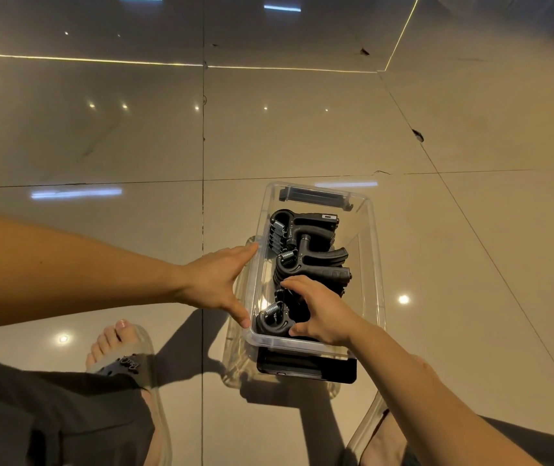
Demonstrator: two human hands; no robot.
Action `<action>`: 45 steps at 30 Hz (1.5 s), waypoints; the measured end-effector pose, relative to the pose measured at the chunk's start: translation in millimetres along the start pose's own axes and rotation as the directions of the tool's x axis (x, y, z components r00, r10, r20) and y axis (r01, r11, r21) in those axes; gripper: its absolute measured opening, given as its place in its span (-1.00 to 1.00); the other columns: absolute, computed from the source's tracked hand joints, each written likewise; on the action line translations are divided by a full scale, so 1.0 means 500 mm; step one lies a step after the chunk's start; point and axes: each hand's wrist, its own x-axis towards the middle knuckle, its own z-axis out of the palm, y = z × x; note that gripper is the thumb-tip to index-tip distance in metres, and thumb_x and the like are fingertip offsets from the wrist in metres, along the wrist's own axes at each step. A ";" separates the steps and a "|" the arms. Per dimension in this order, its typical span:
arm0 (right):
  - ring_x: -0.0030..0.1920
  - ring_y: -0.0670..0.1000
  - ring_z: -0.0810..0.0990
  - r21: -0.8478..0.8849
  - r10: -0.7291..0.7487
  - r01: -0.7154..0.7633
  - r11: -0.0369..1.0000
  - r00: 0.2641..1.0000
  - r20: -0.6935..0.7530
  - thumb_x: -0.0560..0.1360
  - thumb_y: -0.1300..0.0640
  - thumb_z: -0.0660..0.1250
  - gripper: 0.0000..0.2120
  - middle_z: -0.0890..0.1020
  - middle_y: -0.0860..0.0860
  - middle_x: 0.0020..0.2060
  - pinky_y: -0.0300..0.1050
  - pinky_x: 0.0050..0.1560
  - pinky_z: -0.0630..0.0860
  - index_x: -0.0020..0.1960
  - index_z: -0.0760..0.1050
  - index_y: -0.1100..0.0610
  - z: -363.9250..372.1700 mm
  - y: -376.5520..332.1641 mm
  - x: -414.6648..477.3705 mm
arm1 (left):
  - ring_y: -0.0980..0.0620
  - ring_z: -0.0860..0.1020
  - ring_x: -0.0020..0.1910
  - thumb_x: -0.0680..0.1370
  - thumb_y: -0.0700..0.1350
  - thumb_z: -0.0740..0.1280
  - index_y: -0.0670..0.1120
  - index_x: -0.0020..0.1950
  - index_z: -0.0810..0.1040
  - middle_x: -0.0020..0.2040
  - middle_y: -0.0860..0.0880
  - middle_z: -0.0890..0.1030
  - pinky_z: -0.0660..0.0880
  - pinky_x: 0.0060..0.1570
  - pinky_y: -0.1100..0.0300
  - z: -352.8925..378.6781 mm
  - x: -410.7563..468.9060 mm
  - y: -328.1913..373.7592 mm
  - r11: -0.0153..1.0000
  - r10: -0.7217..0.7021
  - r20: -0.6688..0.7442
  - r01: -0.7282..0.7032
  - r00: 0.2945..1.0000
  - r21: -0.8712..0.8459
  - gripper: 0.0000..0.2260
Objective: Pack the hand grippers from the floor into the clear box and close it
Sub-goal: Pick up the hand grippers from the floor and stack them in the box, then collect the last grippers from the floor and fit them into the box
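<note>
The clear box (379, 264) stands open on the tiled floor, just ahead of me. Inside it lie several black hand grippers with steel springs, one at the far end (305, 227) and one in the middle (322, 274). My right hand (322, 311) is down inside the near end of the box. Its thumb and fingers are curled around the nearest hand gripper (273, 319). My left hand (215, 280) lies flat against the outside of the box's left wall, fingers spread, fingertips at the rim. No hand gripper is visible on the floor.
A clear lid (235, 361) lies under the box, sticking out at its left and near sides. Black latches sit at the far end (314, 196) and the near end (305, 368). My sandalled feet (124, 351) flank the box's near end.
</note>
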 end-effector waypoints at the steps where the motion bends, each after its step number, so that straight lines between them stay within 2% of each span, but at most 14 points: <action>1: 0.47 -0.02 0.31 0.017 0.005 -0.004 1.000 1.000 -0.001 0.36 0.02 0.60 -0.13 0.31 -0.13 0.50 -0.03 0.48 0.31 0.56 0.25 -0.02 0.000 0.002 -0.001 | -0.02 0.05 0.62 0.24 0.27 0.61 -0.05 0.66 -0.23 0.67 -0.02 -0.02 0.01 0.53 0.19 0.000 0.000 -0.001 1.000 -0.001 0.002 0.002 1.000 -0.001 0.31; 6: 0.48 0.00 0.32 0.007 0.042 -0.041 0.999 0.998 -0.052 0.34 0.00 0.62 -0.05 0.31 -0.13 0.51 0.05 0.49 0.31 0.58 0.18 -0.04 0.004 0.000 -0.001 | -0.02 0.04 0.63 0.25 0.27 0.61 -0.06 0.66 -0.21 0.67 -0.03 -0.03 -0.01 0.52 0.21 0.002 0.000 -0.002 1.000 0.001 0.002 -0.001 1.000 0.000 0.30; 9: 0.47 -0.01 0.35 0.112 0.065 -0.060 0.992 0.997 -0.038 0.36 0.08 0.61 -0.05 0.28 -0.15 0.52 -0.06 0.46 0.34 0.59 0.15 -0.04 0.006 -0.003 -0.002 | -0.02 0.04 0.62 0.25 0.26 0.61 -0.06 0.66 -0.21 0.67 -0.03 -0.02 0.00 0.53 0.20 0.001 0.000 -0.001 1.000 0.004 -0.001 -0.004 1.000 0.000 0.30; 17: 0.48 0.00 0.35 0.010 -0.031 0.031 0.999 0.999 0.028 0.40 0.10 0.56 -0.09 0.30 -0.10 0.52 0.02 0.45 0.38 0.60 0.13 -0.04 0.004 -0.019 0.014 | -0.03 0.07 0.62 0.22 0.29 0.61 -0.04 0.66 -0.21 0.67 -0.02 0.01 0.05 0.56 0.13 0.004 0.005 -0.007 1.000 0.002 0.004 -0.002 1.000 -0.004 0.32; 22: 0.44 0.06 0.41 -0.041 0.076 -0.077 0.996 0.997 -0.019 0.34 -0.09 0.59 0.02 0.26 -0.12 0.53 0.05 0.38 0.44 0.61 0.05 -0.08 -0.002 -0.003 0.001 | -0.03 0.06 0.62 0.23 0.28 0.61 -0.06 0.65 -0.22 0.67 -0.04 0.00 0.05 0.57 0.13 0.001 0.004 -0.005 1.000 0.013 0.011 -0.013 1.000 0.000 0.31; 25: 0.46 0.04 0.39 0.073 0.140 -0.135 0.988 0.988 -0.061 0.33 -0.06 0.60 0.03 0.33 -0.10 0.52 0.04 0.43 0.40 0.61 0.04 -0.10 -0.009 -0.003 -0.013 | -0.04 0.06 0.62 0.24 0.28 0.60 -0.07 0.65 -0.23 0.67 -0.05 -0.01 0.05 0.57 0.14 -0.001 0.002 -0.004 1.000 0.018 0.014 -0.018 1.000 -0.002 0.31; 27: 0.42 0.04 0.44 0.132 0.212 -0.193 0.972 0.967 -0.142 0.36 -0.07 0.57 -0.04 0.39 -0.07 0.49 0.05 0.39 0.44 0.59 0.10 -0.06 -0.013 0.002 -0.019 | -0.05 0.05 0.62 0.23 0.29 0.60 -0.07 0.65 -0.22 0.67 -0.05 -0.03 0.05 0.56 0.14 0.000 0.002 -0.004 1.000 0.015 0.018 -0.015 1.000 0.004 0.31; 29: 0.38 0.05 0.48 0.079 0.260 -0.249 0.965 0.946 -0.194 0.42 -0.09 0.48 -0.24 0.45 -0.03 0.44 0.02 0.33 0.48 0.54 0.26 0.01 -0.013 0.003 -0.020 | -0.05 0.06 0.62 0.23 0.31 0.60 -0.07 0.65 -0.22 0.67 -0.06 -0.02 0.07 0.57 0.12 0.001 0.002 -0.006 1.000 0.012 0.016 -0.012 1.000 0.001 0.32; 31: 0.32 0.08 0.53 -0.042 0.261 -0.270 0.962 0.954 -0.147 0.49 -0.06 0.40 -0.45 0.54 0.00 0.35 0.00 0.29 0.48 0.43 0.44 0.07 -0.010 -0.007 -0.015 | -0.05 0.06 0.63 0.24 0.29 0.60 -0.06 0.65 -0.23 0.67 -0.06 -0.02 0.07 0.57 0.12 0.000 0.002 -0.007 1.000 0.020 0.012 -0.020 1.000 -0.009 0.31; 33: 0.28 0.09 0.56 -0.073 0.236 -0.243 0.967 0.967 -0.098 0.52 0.01 0.37 -0.58 0.61 0.01 0.27 -0.01 0.29 0.46 0.35 0.53 0.08 -0.003 -0.020 -0.007 | -0.06 0.08 0.62 0.25 0.27 0.61 -0.07 0.65 -0.23 0.67 -0.06 -0.01 0.07 0.54 0.14 -0.002 0.001 -0.005 1.000 0.030 0.012 -0.030 0.999 -0.006 0.30; 37: 0.32 0.03 0.52 -0.103 0.214 -0.222 0.970 0.973 -0.086 0.53 0.07 0.33 -0.58 0.59 -0.04 0.31 0.01 0.35 0.42 0.39 0.52 0.04 -0.001 -0.032 0.000 | -0.08 0.13 0.61 0.25 0.24 0.62 -0.07 0.65 -0.20 0.67 -0.07 0.03 0.14 0.53 0.12 -0.004 0.000 -0.004 0.999 0.046 -0.001 -0.046 0.999 -0.004 0.29; 40: 0.31 0.02 0.54 -0.012 0.282 -0.287 0.958 0.946 -0.160 0.52 0.05 0.33 -0.58 0.59 -0.03 0.31 -0.01 0.30 0.48 0.37 0.53 0.06 -0.010 -0.034 -0.007 | -0.10 0.13 0.61 0.26 0.24 0.61 -0.07 0.65 -0.20 0.67 -0.08 0.01 0.15 0.54 0.10 -0.004 -0.005 -0.006 0.998 0.064 0.003 -0.064 0.998 -0.004 0.27; 45: 0.36 0.02 0.49 0.083 0.357 -0.347 0.934 0.914 -0.193 0.50 -0.04 0.42 -0.47 0.52 0.00 0.37 -0.04 0.32 0.47 0.43 0.47 0.08 -0.029 -0.060 -0.032 | -0.11 0.11 0.62 0.28 0.25 0.60 -0.07 0.66 -0.17 0.67 -0.09 0.02 0.14 0.57 0.05 -0.014 -0.014 -0.012 0.997 0.077 0.033 -0.078 0.996 0.007 0.24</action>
